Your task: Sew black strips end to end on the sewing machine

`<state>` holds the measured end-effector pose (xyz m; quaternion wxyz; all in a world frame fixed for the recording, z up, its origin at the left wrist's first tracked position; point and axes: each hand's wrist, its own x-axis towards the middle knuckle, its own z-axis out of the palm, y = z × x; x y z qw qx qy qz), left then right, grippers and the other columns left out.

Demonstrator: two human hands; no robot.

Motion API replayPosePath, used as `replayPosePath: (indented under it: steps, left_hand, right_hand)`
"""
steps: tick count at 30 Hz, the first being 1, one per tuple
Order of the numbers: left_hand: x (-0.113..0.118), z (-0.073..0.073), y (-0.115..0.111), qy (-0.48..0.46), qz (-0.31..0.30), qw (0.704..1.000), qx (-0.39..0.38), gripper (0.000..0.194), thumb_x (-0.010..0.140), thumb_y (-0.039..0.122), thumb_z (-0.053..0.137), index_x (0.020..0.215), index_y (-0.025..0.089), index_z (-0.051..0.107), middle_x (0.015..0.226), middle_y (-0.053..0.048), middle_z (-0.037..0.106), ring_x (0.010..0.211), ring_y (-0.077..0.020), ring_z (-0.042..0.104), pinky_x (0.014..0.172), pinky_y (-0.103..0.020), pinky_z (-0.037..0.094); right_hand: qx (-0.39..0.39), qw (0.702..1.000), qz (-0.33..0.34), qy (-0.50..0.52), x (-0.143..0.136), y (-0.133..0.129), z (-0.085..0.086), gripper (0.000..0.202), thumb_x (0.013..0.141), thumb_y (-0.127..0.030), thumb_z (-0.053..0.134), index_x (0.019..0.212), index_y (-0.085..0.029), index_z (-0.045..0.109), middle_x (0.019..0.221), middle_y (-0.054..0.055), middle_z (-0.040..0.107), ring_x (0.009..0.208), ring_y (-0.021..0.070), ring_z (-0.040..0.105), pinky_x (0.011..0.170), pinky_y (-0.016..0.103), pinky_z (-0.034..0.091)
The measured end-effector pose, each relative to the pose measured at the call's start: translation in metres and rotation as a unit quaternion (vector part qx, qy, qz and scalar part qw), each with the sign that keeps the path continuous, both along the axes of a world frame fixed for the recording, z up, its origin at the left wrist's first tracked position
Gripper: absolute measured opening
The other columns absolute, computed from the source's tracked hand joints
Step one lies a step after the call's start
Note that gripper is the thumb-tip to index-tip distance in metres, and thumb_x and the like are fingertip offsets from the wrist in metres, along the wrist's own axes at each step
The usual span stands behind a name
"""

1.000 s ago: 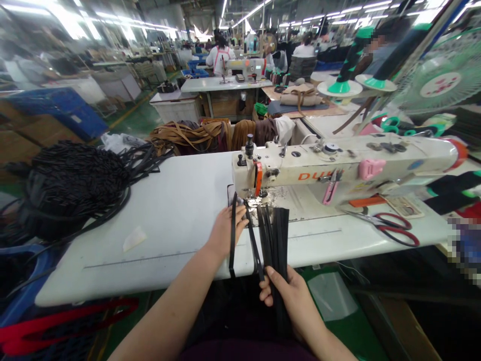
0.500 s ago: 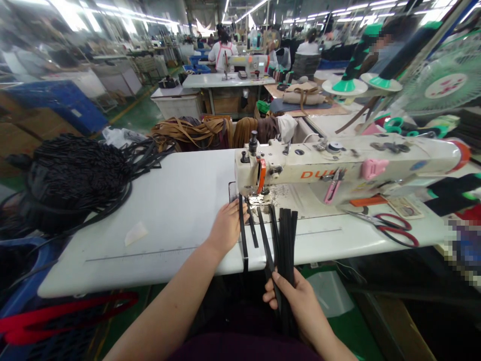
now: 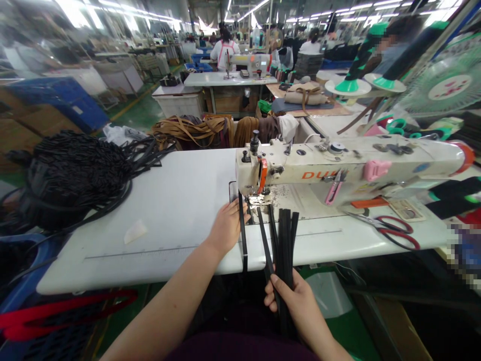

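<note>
Your left hand (image 3: 226, 226) lies flat on the white sewing table (image 3: 169, 210), fingers open and pressing a single narrow black strap (image 3: 242, 228) that runs from the needle area at 12 o'clock back over the table edge at 6 o'clock. Over the last second this strap has slid rightward and straightened under the machine head; judgement: it is now lined up for stitching. Off at 9 o'clock the large tangled heap of black straps (image 3: 71, 175) is unchanged. Moving right, the cream industrial sewing machine (image 3: 338, 165) sits at 1 o'clock. Your right hand (image 3: 295, 298), at 5 o'clock, is closed around a bundle of flat black straps (image 3: 285, 235); the bundle has shifted slightly rightward. Red-handled scissors (image 3: 394, 230) rest at 3 o'clock, untouched.
</note>
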<state>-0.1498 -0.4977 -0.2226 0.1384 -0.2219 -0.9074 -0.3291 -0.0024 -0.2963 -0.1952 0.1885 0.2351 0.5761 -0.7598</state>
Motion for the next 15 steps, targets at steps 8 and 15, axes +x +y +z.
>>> replayPosePath:
  steps: [8, 15]
  left_hand:
    - [0.0002, 0.0008, -0.0004, 0.012, -0.006, 1.0, -0.02, 0.026, 0.104, 0.03, 0.052, 0.125, 0.022, 0.066, 0.132, -0.009, 0.069, 0.138, -0.0274, 0.055, 0.119, -0.053, 0.043]
    - [0.0008, -0.0057, 0.001, 0.054, 0.008, 0.998, -0.045, 0.026, 0.103, 0.028, 0.054, 0.123, 0.017, 0.066, 0.134, -0.009, 0.069, 0.139, -0.0279, 0.054, 0.119, -0.053, 0.045]
  right_hand:
    - [-0.001, 1.0, 0.002, -0.002, 0.0005, 0.0003, -0.0027, 0.073, 0.057, -0.067, 0.091, 0.099, -0.018, 0.057, 0.06, -0.001, 0.069, 0.049, 0.0158, 0.065, 0.044, 0.024, 0.048]
    - [0.013, 1.0, 0.005, 0.007, 0.0015, -0.0002, -0.0007, 0.07, 0.06, -0.066, 0.09, 0.099, -0.018, 0.058, 0.062, -0.001, 0.07, 0.049, 0.016, 0.065, 0.045, 0.025, 0.049]
